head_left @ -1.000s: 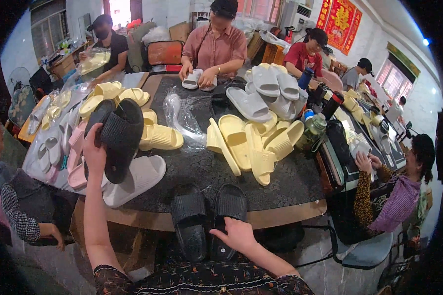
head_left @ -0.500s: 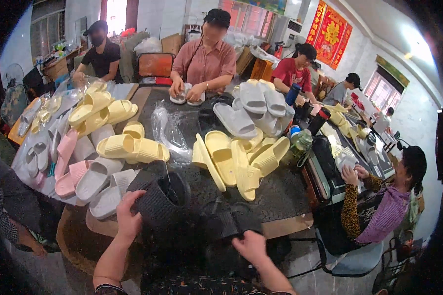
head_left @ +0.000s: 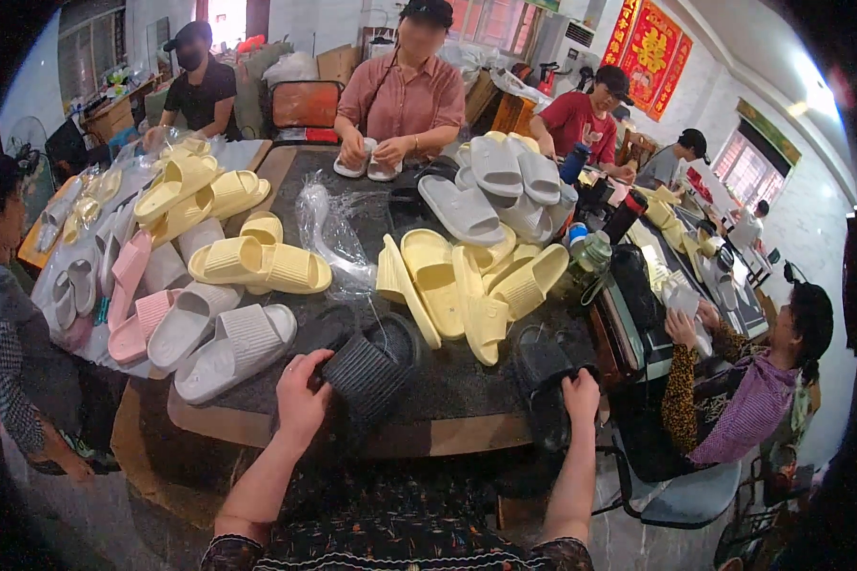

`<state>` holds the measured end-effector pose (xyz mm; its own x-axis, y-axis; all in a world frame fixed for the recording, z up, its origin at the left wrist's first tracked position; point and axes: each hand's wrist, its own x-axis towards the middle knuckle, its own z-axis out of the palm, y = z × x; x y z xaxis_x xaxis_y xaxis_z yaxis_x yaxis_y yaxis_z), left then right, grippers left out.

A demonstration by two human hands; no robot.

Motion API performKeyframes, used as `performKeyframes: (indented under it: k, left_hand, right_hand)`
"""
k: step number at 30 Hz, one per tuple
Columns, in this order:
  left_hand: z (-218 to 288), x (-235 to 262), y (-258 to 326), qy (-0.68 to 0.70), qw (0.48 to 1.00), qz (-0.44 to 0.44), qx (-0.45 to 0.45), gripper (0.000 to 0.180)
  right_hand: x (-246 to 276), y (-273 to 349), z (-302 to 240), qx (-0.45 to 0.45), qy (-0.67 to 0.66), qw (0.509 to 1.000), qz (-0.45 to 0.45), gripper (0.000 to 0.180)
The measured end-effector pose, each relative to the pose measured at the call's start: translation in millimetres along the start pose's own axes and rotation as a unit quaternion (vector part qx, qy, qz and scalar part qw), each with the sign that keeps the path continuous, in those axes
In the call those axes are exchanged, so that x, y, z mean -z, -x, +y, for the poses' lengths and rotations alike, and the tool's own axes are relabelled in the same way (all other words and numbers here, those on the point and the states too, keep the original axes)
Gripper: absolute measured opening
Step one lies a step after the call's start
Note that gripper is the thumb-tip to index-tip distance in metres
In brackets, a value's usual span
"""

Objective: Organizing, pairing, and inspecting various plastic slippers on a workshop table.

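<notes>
My left hand [head_left: 302,385] grips the edge of a black ribbed slide slipper [head_left: 364,379] at the front of the dark table. More black shows behind that slipper, but its outline is hard to make out. Off to the right, the fingers of my right hand [head_left: 582,392] are closed on another black slide slipper [head_left: 546,404], which overhangs the table's front edge. Between and beyond my hands lies a pile of yellow slippers [head_left: 435,285]. A grey slipper [head_left: 236,352] rests close to my left hand.
A crumpled clear plastic bag [head_left: 328,238] lies mid-table. Grey slippers [head_left: 467,205] are heaped behind the yellow ones; pink slippers [head_left: 148,324] sit at left. A green bottle [head_left: 592,255] stands at the right edge. Across the table, a person in pink [head_left: 400,100] handles light slippers.
My hands have moved apart: the right has shifted right and up with its black slipper, the left slightly right. The left slipper has tipped lower, its ribbed strap now facing up.
</notes>
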<state>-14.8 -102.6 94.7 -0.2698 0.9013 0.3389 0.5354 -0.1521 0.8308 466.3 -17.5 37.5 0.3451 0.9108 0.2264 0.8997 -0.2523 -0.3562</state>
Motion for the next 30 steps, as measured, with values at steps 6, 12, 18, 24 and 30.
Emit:
performKeyframes:
  k: [6,12,18,24,30]
  left_hand:
    - [-20.1,-17.9,0.1,-0.090,0.993,-0.035,0.061,0.044]
    - [3.9,13.4,-0.3,-0.144,0.972,-0.178,-0.047,0.083]
    - [51.3,86.5,-4.7,0.259,0.933,-0.244,-0.061,0.131]
    - [150.5,131.7,-13.1,0.642,0.734,-0.159,-0.153,0.154]
    - [203.2,199.5,-79.3,0.384,0.893,0.009,-0.235,0.115]
  right_hand:
    - [32.9,31.7,-85.7,-0.066,0.146,0.985,-0.062,0.058]
    - [95.6,70.1,-167.6,0.264,-0.454,0.837,-0.152,0.085]
    - [127.2,77.2,-204.8,0.322,-0.759,0.523,-0.216,0.128]
    - [198.3,50.9,-249.3,0.324,-0.850,0.337,-0.241,0.134]
    - [296.1,30.9,-321.3,0.449,-0.746,0.475,-0.124,0.135]
